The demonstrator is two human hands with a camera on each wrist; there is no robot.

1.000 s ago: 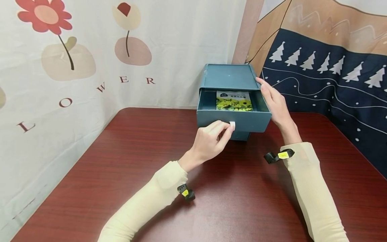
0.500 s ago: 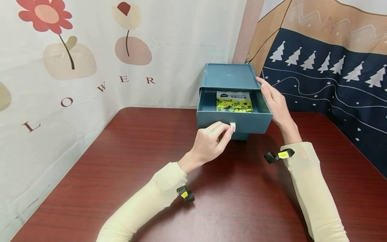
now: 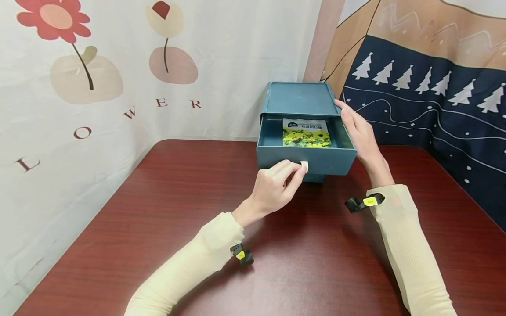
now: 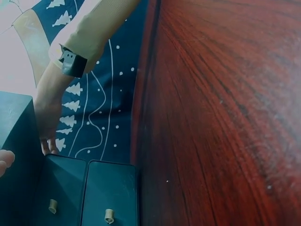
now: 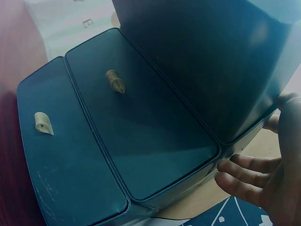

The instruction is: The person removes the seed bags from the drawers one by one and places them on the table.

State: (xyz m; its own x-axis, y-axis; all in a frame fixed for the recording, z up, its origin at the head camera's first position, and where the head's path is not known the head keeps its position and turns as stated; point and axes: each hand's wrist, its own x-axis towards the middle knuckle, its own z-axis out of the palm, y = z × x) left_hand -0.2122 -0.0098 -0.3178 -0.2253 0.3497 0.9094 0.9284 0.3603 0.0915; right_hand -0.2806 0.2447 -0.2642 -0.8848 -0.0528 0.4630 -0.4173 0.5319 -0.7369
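Observation:
A blue-grey drawer cabinet (image 3: 299,98) stands at the back of the table, its top drawer (image 3: 282,159) pulled well out. My left hand (image 3: 272,186) pinches the white pull tab (image 3: 304,166) on that drawer's front between thumb and fingers. Inside the drawer lies a packet (image 3: 306,133) printed with yellow flowers and Chinese characters. My right hand (image 3: 360,134) rests along the cabinet's right side, fingers extended, fingertips near the top edge. Below, the middle drawer (image 5: 146,127) and bottom drawer (image 5: 70,160) are closed, each with a pale tab, in the right wrist view.
The dark red wood table (image 3: 197,254) spreads in front of the cabinet. Behind it hangs a white curtain (image 3: 233,57) with flower prints; to the right is a navy cloth (image 3: 427,105) with white trees. Both forearms wear cream sleeves with black wrist cameras.
The top drawer has slid slightly farther out toward me, with my left hand on its tab. My right hand stays against the cabinet's side.

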